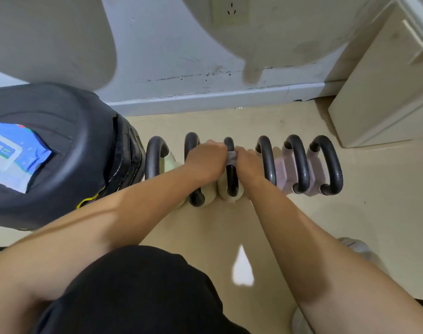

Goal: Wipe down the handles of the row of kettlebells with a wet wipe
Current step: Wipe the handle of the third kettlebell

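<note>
A row of six kettlebells stands on the pale beige floor, close to the scuffed grey-white wall. Each one has a thick black loop handle. The three on your left have cream bodies and the three on your right have dusty pink bodies.

Both your hands are at the third handle, counting from your left. A small pale grey wet wipe is wrapped over the top of that handle. Your left hand is curled tight on one side and grips the wet wipe. Your right hand is curled on the other side and grips it too. The two hands almost touch, with the wet wipe between them.

On your left is a big black padded seat, just beside the first kettlebell. A blue and white pack lies on top of it. A plain beige cabinet stands in the corner on your right. Your knee in black shorts is at the bottom.
</note>
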### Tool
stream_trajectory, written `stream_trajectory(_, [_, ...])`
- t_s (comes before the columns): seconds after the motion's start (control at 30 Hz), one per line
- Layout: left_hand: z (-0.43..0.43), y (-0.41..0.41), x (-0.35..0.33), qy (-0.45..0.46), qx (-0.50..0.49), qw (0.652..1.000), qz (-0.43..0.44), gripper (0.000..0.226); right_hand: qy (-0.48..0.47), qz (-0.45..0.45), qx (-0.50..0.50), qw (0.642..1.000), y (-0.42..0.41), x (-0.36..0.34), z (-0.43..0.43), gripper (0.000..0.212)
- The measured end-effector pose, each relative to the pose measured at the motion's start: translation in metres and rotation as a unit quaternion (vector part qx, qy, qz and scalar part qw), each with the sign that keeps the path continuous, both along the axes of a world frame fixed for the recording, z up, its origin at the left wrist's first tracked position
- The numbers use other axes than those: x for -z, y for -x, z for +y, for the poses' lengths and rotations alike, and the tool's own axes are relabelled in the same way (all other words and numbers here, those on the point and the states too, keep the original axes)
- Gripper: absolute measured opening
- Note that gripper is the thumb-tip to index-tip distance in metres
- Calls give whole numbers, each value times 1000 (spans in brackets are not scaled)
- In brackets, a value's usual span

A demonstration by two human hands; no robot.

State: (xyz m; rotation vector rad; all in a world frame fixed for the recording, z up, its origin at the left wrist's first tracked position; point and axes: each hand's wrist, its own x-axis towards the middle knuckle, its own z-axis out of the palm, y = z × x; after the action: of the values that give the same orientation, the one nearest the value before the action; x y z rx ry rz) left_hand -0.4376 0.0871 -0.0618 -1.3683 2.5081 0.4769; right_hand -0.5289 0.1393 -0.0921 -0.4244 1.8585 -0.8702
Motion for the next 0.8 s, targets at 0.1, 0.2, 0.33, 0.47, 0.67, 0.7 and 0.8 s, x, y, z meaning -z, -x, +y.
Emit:
stream_trajectory(0.1, [-5,10,9,-42,-84,995,39,20,15,-204,152,967,1,4,-1,42])
stream_trajectory(0.2, [-10,12,14,-76,-100,991,47,42,36,-257,208,943,5,13,-7,50])
stream_trajectory(0.33, [-15,13,18,-57,-65,996,37,41,50,-284,225,931,7,11,-12,49])
stream_trajectory(0.47, [-22,14,15,-40,-72,997,4,33,30,-285,228,931,5,9,-14,41])
stream_trajectory(0.67, [-25,9,12,29,-53,998,-34,23,16,-63,56,996,-3,6,1,28])
stream_trajectory(0.7, [-25,8,12,42,-45,997,-36,23,7,-48,34,998,-5,8,7,26])
stream_trajectory(0.8, [-22,5,9,94,-5,994,-59,20,3,-57,12,998,-11,12,20,36])
